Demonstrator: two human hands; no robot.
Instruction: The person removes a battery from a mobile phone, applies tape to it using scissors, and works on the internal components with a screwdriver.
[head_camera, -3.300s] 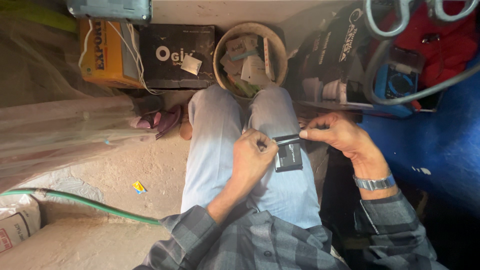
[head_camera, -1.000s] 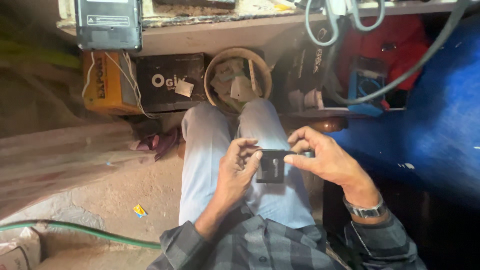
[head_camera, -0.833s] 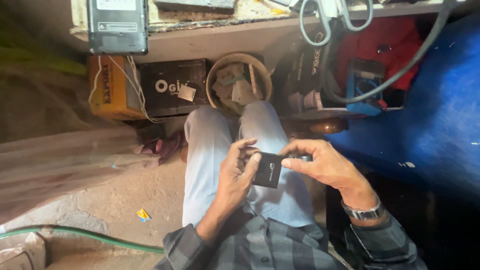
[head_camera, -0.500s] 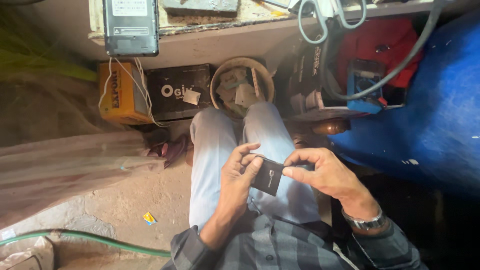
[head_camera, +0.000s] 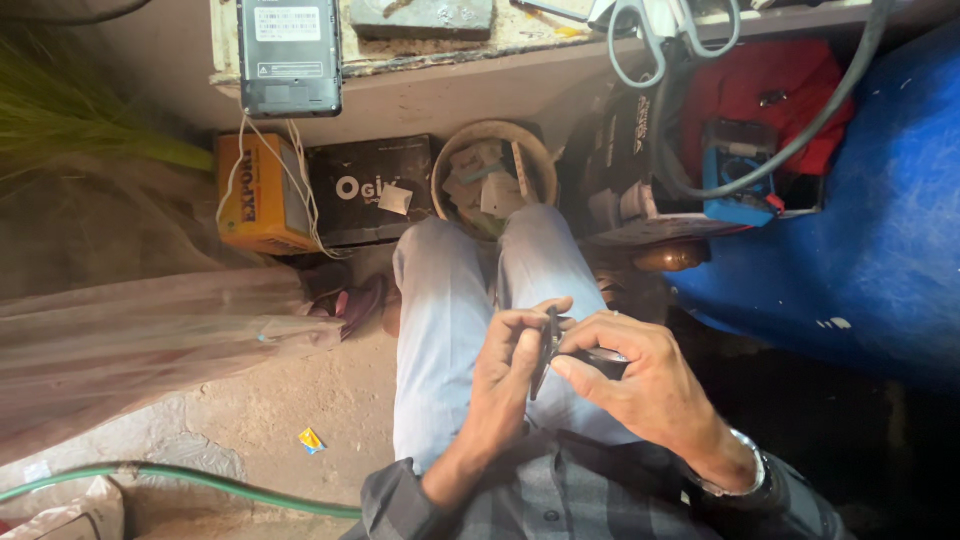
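**Small dark part held edge-on over seated worker's lap**

Sandy ground and a cluttered low shelf frame what I see from the head camera. Above my pale blue trouser legs (head_camera: 450, 330), my left hand (head_camera: 507, 365) and right hand (head_camera: 640, 385) meet on a thin, flat black rectangular part (head_camera: 545, 350), turned edge-on and tilted. Left fingers curl closed against its near face; the right thumb and forefinger pinch its far edge. Beyond the knees sits a round tan bowl of paper scraps (head_camera: 492, 175), with a black box (head_camera: 372, 190) and an orange box (head_camera: 258, 195) just left of the bowl. A green hose (head_camera: 200, 480) curves across the sand, well left of the hands.
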